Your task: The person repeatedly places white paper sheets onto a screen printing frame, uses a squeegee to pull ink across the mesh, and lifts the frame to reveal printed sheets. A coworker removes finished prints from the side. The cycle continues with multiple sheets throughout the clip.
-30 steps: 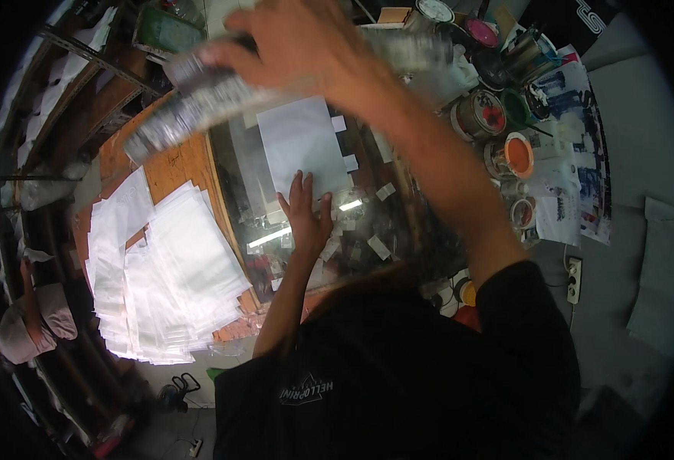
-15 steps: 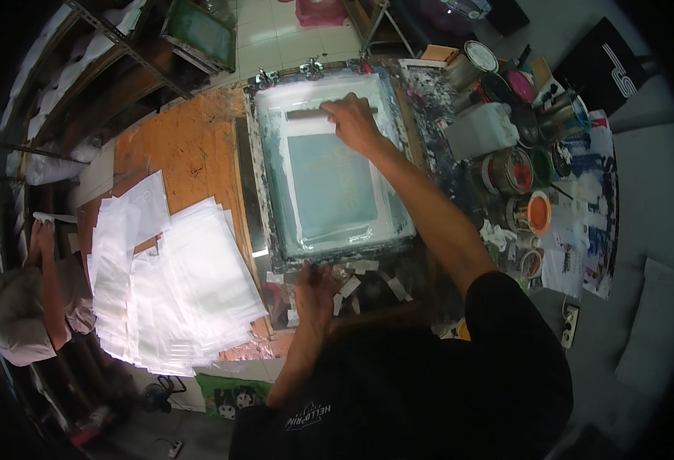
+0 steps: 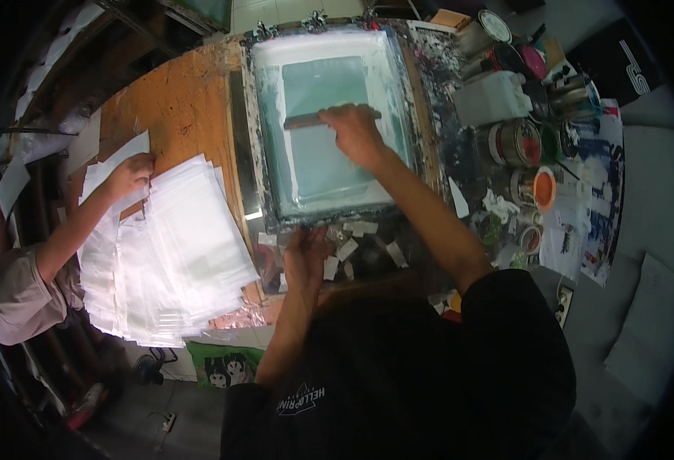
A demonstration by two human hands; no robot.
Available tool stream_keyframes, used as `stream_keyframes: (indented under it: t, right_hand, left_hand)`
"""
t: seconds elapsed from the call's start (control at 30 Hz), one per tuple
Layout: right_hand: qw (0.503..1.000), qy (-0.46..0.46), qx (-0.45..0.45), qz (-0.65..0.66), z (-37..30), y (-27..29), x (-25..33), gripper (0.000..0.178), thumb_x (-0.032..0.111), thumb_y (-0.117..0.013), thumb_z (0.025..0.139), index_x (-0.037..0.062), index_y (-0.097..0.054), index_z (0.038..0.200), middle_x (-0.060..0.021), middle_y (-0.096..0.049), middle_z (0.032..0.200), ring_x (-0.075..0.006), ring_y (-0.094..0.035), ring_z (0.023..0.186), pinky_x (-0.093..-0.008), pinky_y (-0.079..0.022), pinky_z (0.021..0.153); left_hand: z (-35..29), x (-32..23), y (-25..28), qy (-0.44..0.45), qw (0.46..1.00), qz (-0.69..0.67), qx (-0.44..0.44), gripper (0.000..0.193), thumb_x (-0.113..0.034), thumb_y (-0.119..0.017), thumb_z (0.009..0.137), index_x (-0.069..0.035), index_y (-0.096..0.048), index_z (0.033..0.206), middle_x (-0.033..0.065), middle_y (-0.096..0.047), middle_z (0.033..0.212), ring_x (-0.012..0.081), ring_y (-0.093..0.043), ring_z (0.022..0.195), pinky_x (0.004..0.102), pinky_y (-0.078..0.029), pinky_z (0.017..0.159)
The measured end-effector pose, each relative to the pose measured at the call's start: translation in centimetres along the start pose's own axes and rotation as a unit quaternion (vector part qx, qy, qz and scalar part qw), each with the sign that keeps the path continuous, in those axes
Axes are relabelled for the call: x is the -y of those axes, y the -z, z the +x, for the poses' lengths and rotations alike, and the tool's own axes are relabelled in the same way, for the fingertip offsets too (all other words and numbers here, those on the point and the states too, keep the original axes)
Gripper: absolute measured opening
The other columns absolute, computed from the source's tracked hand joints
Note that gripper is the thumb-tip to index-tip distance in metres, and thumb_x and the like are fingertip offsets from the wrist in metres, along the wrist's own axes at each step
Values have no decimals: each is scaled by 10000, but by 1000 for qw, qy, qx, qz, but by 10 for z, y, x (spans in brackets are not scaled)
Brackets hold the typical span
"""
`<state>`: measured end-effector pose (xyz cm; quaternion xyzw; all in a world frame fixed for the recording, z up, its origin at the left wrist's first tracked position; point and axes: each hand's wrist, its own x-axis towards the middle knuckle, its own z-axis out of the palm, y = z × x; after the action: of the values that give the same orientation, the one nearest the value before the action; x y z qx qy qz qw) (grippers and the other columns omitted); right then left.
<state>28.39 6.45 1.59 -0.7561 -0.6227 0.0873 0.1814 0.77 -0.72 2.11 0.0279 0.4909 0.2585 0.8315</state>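
Note:
My right hand [image 3: 356, 136] is closed on the handle of a squeegee [image 3: 302, 122], a dark bar lying crosswise on a printing screen [image 3: 329, 192]. The screen has a pale blue-green mesh and a paint-smeared frame. Its far edge is held by metal hinge clamps [image 3: 314, 21]. My left hand [image 3: 306, 257] is at the frame's near edge, thumb and fingers up against it; the fingertips are partly hidden there. Small whitish tape pieces [image 3: 346, 249] lie beside that hand on the dark table edge.
To the left, a co-worker's hand [image 3: 131, 175] rests on spread white sheets [image 3: 191, 238] on a wooden board [image 3: 176, 107]. Paint cans [image 3: 515, 143] and a whitish plastic jug [image 3: 490, 100] crowd the right side. Shelves [image 3: 53, 61] stand at the far left.
My right hand has pulled the squeegee from the screen's far end toward me, to about its upper middle. The co-worker's hand has reached in over the white sheets. My view has tilted slightly downward.

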Motion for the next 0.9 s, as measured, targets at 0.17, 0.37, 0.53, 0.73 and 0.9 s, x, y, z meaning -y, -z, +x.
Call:
stream_keyframes:
  t: [0.17,0.37,0.53,0.73,0.9]
  right_hand:
    - [998,14,-54,-7,-120,-7,64,444,-45,-634,756,80,-685,1179,-118,-698,1178,-314,-617,1113,-494,-400,971]
    - [999,-3,-3,41,-145,22,89,457,-38,-643,771,77,-662,1213,-122,-704,1127,-310,-628,1063,-453,-417,873]
    - [996,39,-76,14,-126,79,108,371,98,-666,815,57,-667,1184,-108,-689,954,-288,-641,955,-437,-423,810]
    - [969,116,-213,-50,-57,172,109,358,324,-702,868,57,-701,1107,-77,-637,693,-216,-629,612,-395,-471,579]
    - [989,67,-123,-56,21,254,117,459,488,-659,944,42,-763,970,-110,-734,793,-227,-686,643,-401,-554,683]
  left_hand:
    - [8,2,12,6,999,27,15,348,-272,-538,1034,-51,-514,1302,161,-550,1253,299,-555,1249,474,-485,862]
    - [0,2,4,20,999,34,-7,352,-273,-580,997,-81,-542,1290,131,-579,1238,283,-550,1279,531,-406,1014]
    - [-34,-15,-13,2,999,12,42,296,-255,-633,966,-72,-603,1197,110,-662,1163,306,-596,1234,536,-393,1068]
    - [-48,-74,-79,-166,945,66,275,139,-168,-609,964,-48,-655,1017,142,-703,1128,317,-650,1145,537,-402,1122]
    - [102,-130,-122,-455,806,363,108,339,-193,-588,959,-20,-653,1243,192,-649,1268,344,-622,1181,481,-400,1106]
